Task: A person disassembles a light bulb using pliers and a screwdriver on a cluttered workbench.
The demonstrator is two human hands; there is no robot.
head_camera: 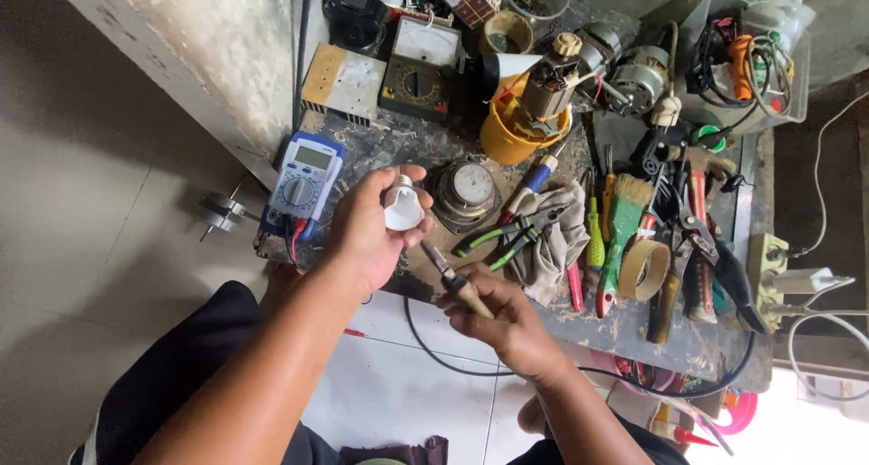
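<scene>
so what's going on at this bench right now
A person sits at a cluttered workbench. Their left hand holds a small white bulb housing with a metal screw base, base pointing away. Their right hand grips a wooden-handled tool, its metal tip aimed up at the bulb. A blue digital multimeter lies just left of it.

Bench: multimeter left of bulb | gauge right of bulb | pliers on rag | brush further right
</scene>
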